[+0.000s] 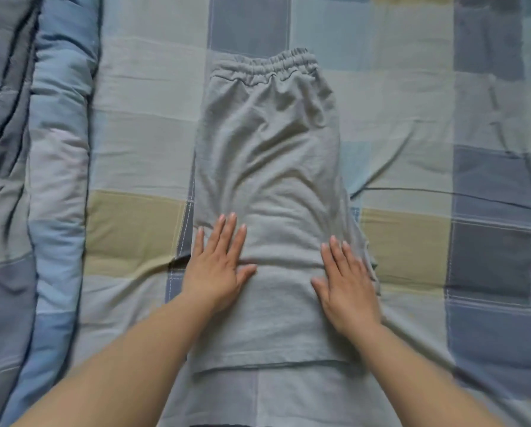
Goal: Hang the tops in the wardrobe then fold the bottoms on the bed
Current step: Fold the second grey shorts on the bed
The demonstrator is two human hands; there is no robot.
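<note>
A: Position of the garment?

B: Grey shorts [267, 186] lie flat on the bed [412, 124], roughly centred. Elastic waistband [276, 64] at the far end, gathered and slightly arched. Hem [270, 365] at the near end, running straight across, closest to the person. The shorts appear folded lengthwise, one leg over the other (a second layer peeks out along the right edge and below the hem), though I can't be certain from this angle.

A: Hands?

B: Left hand [218, 266] palm down on the left side of the shorts, fingers straight and held close, thumb angled inward across the fabric. Its little finger sits near the garment's left edge. Right hand [347, 285] palm down on the right side, fingers straight, thumb pointing inward. Neither grip is curled round anything; both are flat and pressing on the cloth. Both forearms are bare and enter from the bottom of the view.

A: Fabric condition?

B: Soft creases fan down from the waistband through the middle. A horizontal ridge crosses between the two hands. Below the hands the cloth lies smoother.

A: Surroundings?

B: Bed sheet is a check of pale blue, slate blue, grey-green and olive-yellow panels, lightly wrinkled to the right of the shorts. A quilted duvet [42, 180] in similar blues is bunched along the left edge, well apart from the shorts.
</note>
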